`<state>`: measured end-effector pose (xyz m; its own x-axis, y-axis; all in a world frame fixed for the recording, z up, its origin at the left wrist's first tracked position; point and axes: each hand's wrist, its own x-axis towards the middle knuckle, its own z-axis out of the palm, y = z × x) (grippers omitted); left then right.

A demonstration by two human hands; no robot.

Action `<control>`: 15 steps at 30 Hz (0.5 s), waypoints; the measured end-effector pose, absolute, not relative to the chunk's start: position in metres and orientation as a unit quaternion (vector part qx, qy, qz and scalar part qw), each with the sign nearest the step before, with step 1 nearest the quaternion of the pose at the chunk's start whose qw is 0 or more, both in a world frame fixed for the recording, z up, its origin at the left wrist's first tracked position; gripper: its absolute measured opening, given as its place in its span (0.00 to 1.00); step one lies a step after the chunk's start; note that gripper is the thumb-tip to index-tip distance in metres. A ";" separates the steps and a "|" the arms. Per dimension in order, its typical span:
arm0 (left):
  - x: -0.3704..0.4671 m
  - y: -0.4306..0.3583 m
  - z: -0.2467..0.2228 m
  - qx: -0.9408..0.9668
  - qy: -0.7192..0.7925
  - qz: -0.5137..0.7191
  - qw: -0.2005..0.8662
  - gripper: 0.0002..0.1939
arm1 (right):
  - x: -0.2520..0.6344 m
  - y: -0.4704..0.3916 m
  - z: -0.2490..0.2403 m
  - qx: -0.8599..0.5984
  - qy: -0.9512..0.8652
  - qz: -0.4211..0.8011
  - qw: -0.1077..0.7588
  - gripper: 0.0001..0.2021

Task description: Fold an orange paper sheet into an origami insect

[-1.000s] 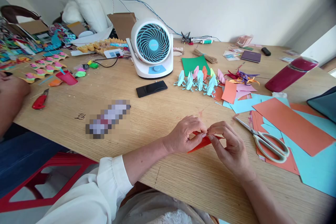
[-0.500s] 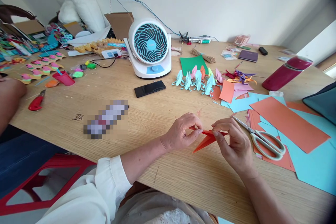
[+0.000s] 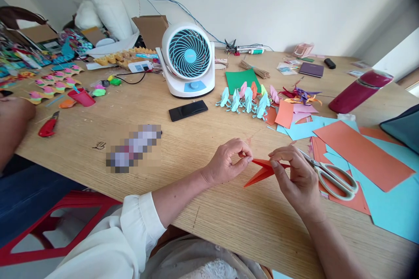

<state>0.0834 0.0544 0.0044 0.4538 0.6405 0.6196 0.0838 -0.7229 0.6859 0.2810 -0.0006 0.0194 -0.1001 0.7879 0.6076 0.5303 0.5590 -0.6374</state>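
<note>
A folded orange-red paper piece [image 3: 261,175] is held just above the table, one narrow point hanging down toward the left. My left hand [image 3: 228,162] pinches its left tip between thumb and forefinger. On the other side, my right hand [image 3: 296,178] grips the paper between thumb and fingers. White-handled scissors [image 3: 337,181] lie just right of my right hand, on orange and light blue sheets. Beyond my hands stand several small folded paper figures [image 3: 248,100], mostly light blue, with some pink, orange and yellow.
A white fan [image 3: 190,59] stands behind a black phone [image 3: 188,110]. At the right are a magenta bottle [image 3: 360,91] and an orange sheet [image 3: 363,154]. A red cutter [image 3: 49,125] lies at the left, near another person's arm [image 3: 15,128].
My right hand has shifted slightly right with the folded paper. Less of the paper is covered by my left fingers, which now hold only its tip.
</note>
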 end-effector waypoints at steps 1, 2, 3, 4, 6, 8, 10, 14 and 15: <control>0.083 0.054 0.005 0.801 0.226 0.470 0.295 0.04 | 0.281 0.000 0.019 -0.451 -0.731 0.131 0.495 0.04; 0.084 0.054 0.006 0.802 0.226 0.468 0.294 0.05 | 0.280 0.000 0.019 -0.450 -0.734 0.132 0.492 0.04; 0.084 0.053 0.006 0.802 0.226 0.467 0.296 0.05 | 0.280 0.000 0.019 -0.448 -0.737 0.136 0.487 0.04; 0.084 0.053 0.007 0.800 0.228 0.467 0.299 0.05 | 0.280 0.000 0.019 -0.446 -0.740 0.141 0.483 0.04; 0.084 0.052 0.009 0.790 0.236 0.471 0.314 0.05 | 0.279 0.001 0.018 -0.443 -0.741 0.154 0.481 0.04; 0.084 0.051 0.010 0.772 0.251 0.477 0.337 0.04 | 0.278 0.000 0.018 -0.445 -0.734 0.156 0.488 0.05; 0.084 0.052 0.011 0.754 0.270 0.480 0.358 0.03 | 0.278 -0.001 0.019 -0.454 -0.724 0.156 0.494 0.05; 0.083 0.053 0.009 0.728 0.297 0.487 0.382 0.03 | 0.277 -0.003 0.020 -0.469 -0.709 0.162 0.501 0.05; 0.083 0.054 0.009 0.723 0.300 0.489 0.385 0.04 | 0.276 -0.003 0.020 -0.469 -0.709 0.163 0.501 0.05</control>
